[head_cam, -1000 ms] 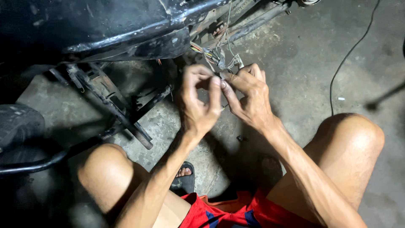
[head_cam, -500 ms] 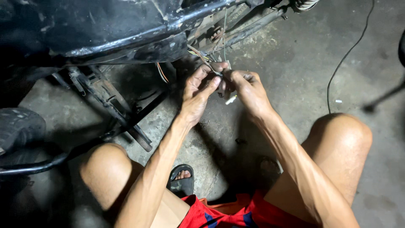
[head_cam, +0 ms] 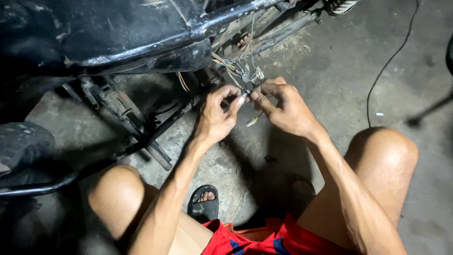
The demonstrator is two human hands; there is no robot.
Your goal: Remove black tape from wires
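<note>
Together, left hand (head_cam: 214, 115), right hand (head_cam: 283, 108), fingertips pinching thin wires (head_cam: 245, 92)

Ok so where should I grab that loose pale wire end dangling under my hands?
Probably pinch the loose wire end just behind its pale tip, coming from below right with the right hand. It hangs free there, slanting down-left, while the wire bundle crowds the space above.

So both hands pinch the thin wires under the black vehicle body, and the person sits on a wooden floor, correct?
Not quite. The head view shows the floor is bare grey concrete, not wood. The rest holds: the left hand and right hand pinch the thin wires under the black vehicle body.
</note>
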